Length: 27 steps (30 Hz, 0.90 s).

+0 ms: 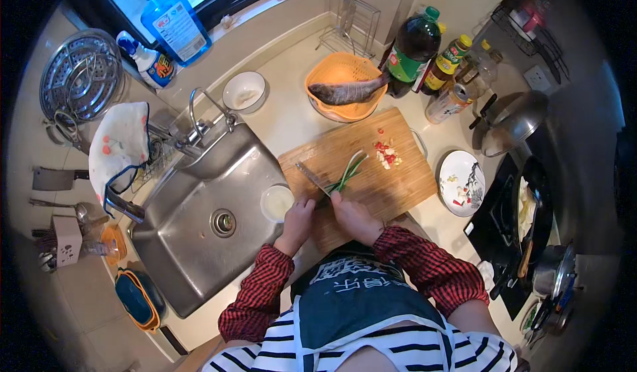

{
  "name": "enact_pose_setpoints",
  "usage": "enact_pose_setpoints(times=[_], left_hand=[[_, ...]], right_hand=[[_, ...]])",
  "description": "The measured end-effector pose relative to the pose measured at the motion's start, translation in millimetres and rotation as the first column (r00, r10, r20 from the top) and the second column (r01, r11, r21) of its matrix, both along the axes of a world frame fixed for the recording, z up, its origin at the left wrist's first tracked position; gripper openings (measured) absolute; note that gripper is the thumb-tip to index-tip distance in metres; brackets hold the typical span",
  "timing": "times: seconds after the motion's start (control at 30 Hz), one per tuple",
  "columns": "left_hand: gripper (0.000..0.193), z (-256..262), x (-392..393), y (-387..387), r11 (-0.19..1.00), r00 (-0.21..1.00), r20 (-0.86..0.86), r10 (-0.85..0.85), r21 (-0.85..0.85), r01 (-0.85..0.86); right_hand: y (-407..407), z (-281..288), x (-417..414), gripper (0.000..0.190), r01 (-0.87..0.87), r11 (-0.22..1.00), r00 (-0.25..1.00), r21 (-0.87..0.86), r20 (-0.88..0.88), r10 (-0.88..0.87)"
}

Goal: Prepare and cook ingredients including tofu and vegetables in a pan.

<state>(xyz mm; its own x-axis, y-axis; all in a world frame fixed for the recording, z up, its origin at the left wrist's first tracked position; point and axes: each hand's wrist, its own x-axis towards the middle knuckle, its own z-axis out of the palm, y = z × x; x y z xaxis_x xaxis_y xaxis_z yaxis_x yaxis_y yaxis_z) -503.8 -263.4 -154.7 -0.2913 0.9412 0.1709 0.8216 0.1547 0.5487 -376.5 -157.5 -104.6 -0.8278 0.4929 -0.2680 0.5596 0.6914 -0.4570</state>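
On the wooden cutting board (403, 185), my right hand (356, 219) grips a knife (311, 177), its blade pointing up and left. Spring onions (351, 170) lie across the board, their green and white ends fanned beyond the blade. My left hand (299, 221) is closed at the board's left side, its fingers curled in line with the onions' near end; the grip itself is mostly hidden. Chopped red chilli and garlic (386, 154) form a small pile at the board's upper right.
Left of the board is a steel sink (194, 247), with a white bowl (277, 203) at its right rim. A fish (348, 92) rests across an orange basket (318, 71) behind the board. To the right are a plate with scraps (461, 168) and a wok (545, 193) on the cooktop.
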Motion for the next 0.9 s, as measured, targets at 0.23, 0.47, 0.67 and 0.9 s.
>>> enact_pose_setpoints(times=[0.23, 0.47, 0.67, 0.9], left_hand=[[0.019, 13.5, -36.9, 34.2, 0.97, 0.94, 0.258, 0.223, -0.157, -0.187], [0.018, -13.8, 4.9, 145.3, 0.993, 0.957, 0.29, -0.017, 0.116, -0.018], [0.017, -2.0, -15.2, 110.6, 0.965, 0.926, 0.354, 0.132, 0.169, -0.202], [0.034, 4.6, 11.4, 64.2, 0.975, 0.987, 0.161, -0.002, 0.22, -0.033]], right_hand=[[9.8, 29.9, 38.8, 0.018, 0.234, 0.959, 0.952, -0.158, -0.166, -0.259], [36.5, 39.4, 93.4, 0.022, 0.467, 0.883, 0.876, 0.047, -0.164, -0.454], [37.5, 44.5, 100.9, 0.022, 0.418, 0.908, 0.896, 0.029, -0.18, -0.407], [43.4, 20.8, 60.5, 0.016, 0.112, 0.992, 0.986, 0.066, -0.131, -0.103]])
